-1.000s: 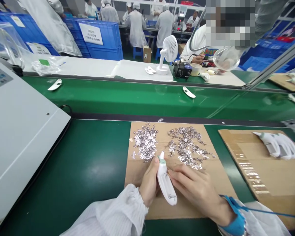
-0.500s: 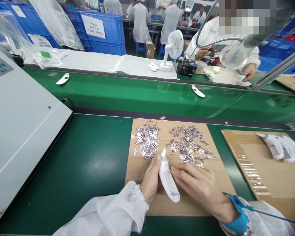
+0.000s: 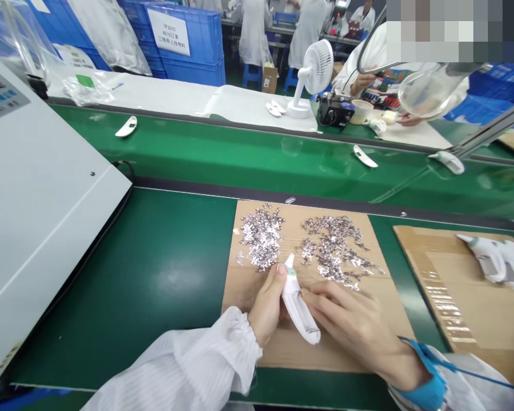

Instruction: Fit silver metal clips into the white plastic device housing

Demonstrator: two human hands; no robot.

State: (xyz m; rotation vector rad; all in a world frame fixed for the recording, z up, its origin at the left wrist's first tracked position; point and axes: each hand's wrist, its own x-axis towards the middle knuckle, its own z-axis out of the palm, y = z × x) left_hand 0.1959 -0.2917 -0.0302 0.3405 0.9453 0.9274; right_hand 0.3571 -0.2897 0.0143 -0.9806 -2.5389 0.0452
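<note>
My left hand [image 3: 269, 302] is closed around the upper part of a white ear thermometer housing [image 3: 298, 311], its pale-green collar and pointed tip upward. The housing's long open recess faces me, and a bit of metal shows at its lower end. My right hand [image 3: 351, 319] is pinched at the right edge of the recess; whatever lies between its fingertips is too small to make out. Beyond my hands, two heaps of small shiny metal contact pieces, a left heap [image 3: 261, 237] and a right heap [image 3: 336, 248], lie on a cardboard sheet [image 3: 291, 354].
Several white housings [image 3: 499, 260] lie on a second cardboard sheet [image 3: 458, 274] at right. A grey machine [image 3: 43, 217] stands at left. Across the back runs a green conveyor belt [image 3: 240, 148] carrying white shells. Behind it are a fan [image 3: 314, 71] and a co-worker.
The view has shifted slightly, and another white part has come into view on the belt at right. My hands keep their hold, with little visible change at the housing.
</note>
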